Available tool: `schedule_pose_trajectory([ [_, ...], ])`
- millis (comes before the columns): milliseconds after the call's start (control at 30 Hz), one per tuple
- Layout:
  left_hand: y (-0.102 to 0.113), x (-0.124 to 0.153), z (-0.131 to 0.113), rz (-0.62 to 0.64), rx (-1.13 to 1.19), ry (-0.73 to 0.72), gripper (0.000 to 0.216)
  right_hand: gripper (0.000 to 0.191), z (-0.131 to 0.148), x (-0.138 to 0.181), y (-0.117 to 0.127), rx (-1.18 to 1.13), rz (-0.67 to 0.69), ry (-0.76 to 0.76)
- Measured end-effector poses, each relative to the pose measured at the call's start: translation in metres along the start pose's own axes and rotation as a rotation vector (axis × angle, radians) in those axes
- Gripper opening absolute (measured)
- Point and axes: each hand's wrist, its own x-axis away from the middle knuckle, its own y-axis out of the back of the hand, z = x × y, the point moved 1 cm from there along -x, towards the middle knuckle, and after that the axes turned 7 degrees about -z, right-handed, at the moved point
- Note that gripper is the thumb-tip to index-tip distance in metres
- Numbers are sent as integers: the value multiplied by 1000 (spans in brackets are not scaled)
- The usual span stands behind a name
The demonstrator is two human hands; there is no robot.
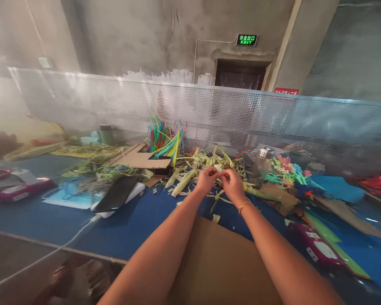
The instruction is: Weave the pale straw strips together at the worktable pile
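My left hand point(206, 180) and my right hand point(233, 184) meet over the blue table, fingertips of both pinched together and nearly touching. Whatever lies between the fingertips is too small to make out. Right behind them spreads a loose heap of pale green and cream corn husks point(184, 181), partly hidden by the hands. Below the hands, thin yellow-green husk strips point(216, 196) lie on the blue tabletop point(165, 212). A gold bracelet point(244, 206) circles my right wrist.
A cardboard piece point(139, 157) and colourful pipe cleaners point(158, 135) stand left of the heap. Further left lies a black phone point(116, 195) with a white cable. On the right are a clear bottle point(262, 165), pastel flowers point(287, 167) and a magenta box point(317, 245). A perforated metal screen point(184, 103) runs behind.
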Motion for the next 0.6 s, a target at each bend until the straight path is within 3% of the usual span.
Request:
schedule_pose_trajectory([
  [133, 2, 1, -3, -33, 271, 164, 27, 9, 5, -1, -3, -91, 85, -81],
  [300, 9, -3, -2, -193, 508, 236, 31, 7, 8, -1, -2, -54, 134, -59],
  [500, 22, -14, 3, -409, 644, 266, 35, 7, -2, -1, 2, 29, 193, -65],
  [600, 25, -17, 5, -494, 625, 288, 33, 9, -7, -3, 7, 92, 161, -44],
])
